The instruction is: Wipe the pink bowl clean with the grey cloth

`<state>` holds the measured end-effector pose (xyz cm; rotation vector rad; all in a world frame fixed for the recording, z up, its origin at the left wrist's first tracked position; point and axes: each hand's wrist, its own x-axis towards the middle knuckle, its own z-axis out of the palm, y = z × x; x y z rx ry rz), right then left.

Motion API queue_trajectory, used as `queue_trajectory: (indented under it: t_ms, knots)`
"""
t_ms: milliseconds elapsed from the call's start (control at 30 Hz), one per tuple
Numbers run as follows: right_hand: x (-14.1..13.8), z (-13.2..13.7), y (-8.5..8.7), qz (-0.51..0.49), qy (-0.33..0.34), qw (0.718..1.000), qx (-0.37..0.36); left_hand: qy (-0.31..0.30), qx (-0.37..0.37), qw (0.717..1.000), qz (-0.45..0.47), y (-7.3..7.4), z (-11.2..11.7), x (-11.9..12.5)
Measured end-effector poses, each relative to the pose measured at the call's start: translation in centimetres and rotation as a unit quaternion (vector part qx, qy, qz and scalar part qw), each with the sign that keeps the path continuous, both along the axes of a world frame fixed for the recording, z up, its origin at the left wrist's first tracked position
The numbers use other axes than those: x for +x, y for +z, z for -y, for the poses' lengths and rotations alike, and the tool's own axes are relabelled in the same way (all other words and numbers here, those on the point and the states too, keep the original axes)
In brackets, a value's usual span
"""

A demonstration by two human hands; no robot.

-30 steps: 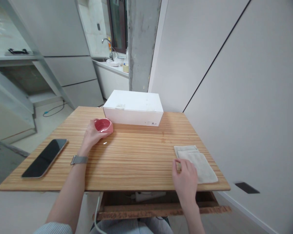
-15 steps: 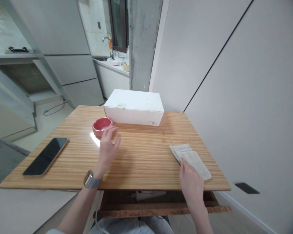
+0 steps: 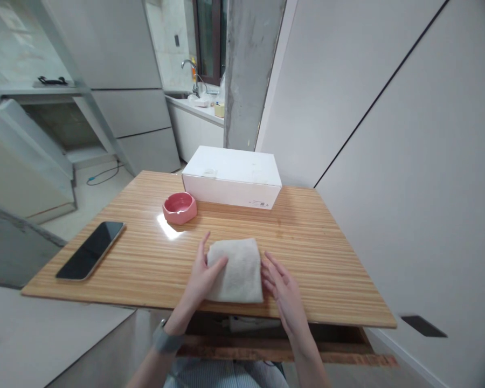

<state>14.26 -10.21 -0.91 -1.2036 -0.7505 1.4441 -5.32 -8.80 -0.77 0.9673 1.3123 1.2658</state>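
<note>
A folded off-white cloth [image 3: 237, 272] lies near the front edge of the wooden table, between my two hands. My left hand [image 3: 202, 272] holds its left side, the thumb across the top and the index finger stretched along the edge; the other fingers are hidden. Beside the right edge of the cloth is my right hand [image 3: 282, 285], open, with its fingers apart and their tips close to the fabric. A pink faceted bowl [image 3: 180, 209] stands further back on the left.
A white box [image 3: 232, 186] sits at the back of the wooden table [image 3: 327, 258]. Near the left edge lies a black phone [image 3: 91, 251]. Below the front edge an open drawer [image 3: 291, 353] sticks out toward my lap. A white wall [image 3: 408, 161] rises on the right.
The cloth has moved from the right side of the table to the middle front. My left hand has come from beside the bowl onto the cloth; my right hand has released it.
</note>
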Motion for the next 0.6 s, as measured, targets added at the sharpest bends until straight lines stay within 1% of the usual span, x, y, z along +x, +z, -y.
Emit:
queue_trajectory:
  t_ms: [33, 67, 100, 133, 233, 267, 333, 367, 433, 467, 533, 600]
  knots:
    - [0.2, -0.1, -0.6, 0.020, 0.002, 1.000, 0.008, 0.013, 0.025, 0.997, -0.069, -0.2, 0.1, -1.7]
    - [0.4, -0.1, -1.1, 0.040, -0.001, 0.999, 0.015, 0.025, 0.054, 0.988, -0.142, -0.4, 0.2, -3.5]
    - [0.7, -0.1, -1.5, 0.061, -0.006, 0.998, 0.022, 0.021, 0.069, 0.973, -0.220, -0.6, 0.4, -5.5]
    - [1.1, -0.1, -1.8, 0.080, -0.011, 0.996, 0.028, 0.002, 0.063, 0.957, -0.283, -0.7, 0.6, -7.6]
    - [2.1, 0.0, -2.5, 0.126, -0.014, 0.991, 0.042, -0.020, 0.042, 0.910, -0.413, -0.9, 1.3, -13.8]
    - [2.5, 0.0, -2.6, 0.138, -0.016, 0.989, 0.049, -0.014, 0.038, 0.893, -0.448, -0.9, 1.6, -15.6]
    - [3.0, 0.1, -2.8, 0.164, -0.022, 0.984, 0.060, -0.007, 0.022, 0.860, -0.509, -0.9, 2.0, -18.6]
    - [3.2, 0.1, -2.8, 0.177, -0.024, 0.982, 0.065, -0.004, 0.009, 0.845, -0.535, -0.9, 2.1, -19.6]
    - [3.3, 0.2, -2.9, 0.203, -0.027, 0.976, 0.075, -0.005, -0.012, 0.818, -0.576, -0.9, 2.2, -20.8]
    - [3.3, 0.2, -2.9, 0.218, -0.027, 0.972, 0.080, -0.004, -0.013, 0.806, -0.592, -0.9, 2.3, -21.0]
    - [3.0, 0.3, -2.8, 0.261, -0.025, 0.961, 0.090, 0.020, 0.010, 0.780, -0.625, -0.9, 2.3, -20.2]
    - [2.4, 0.4, -2.6, 0.334, -0.022, 0.935, 0.113, 0.088, 0.051, 0.745, -0.659, -0.7, 2.2, -18.2]
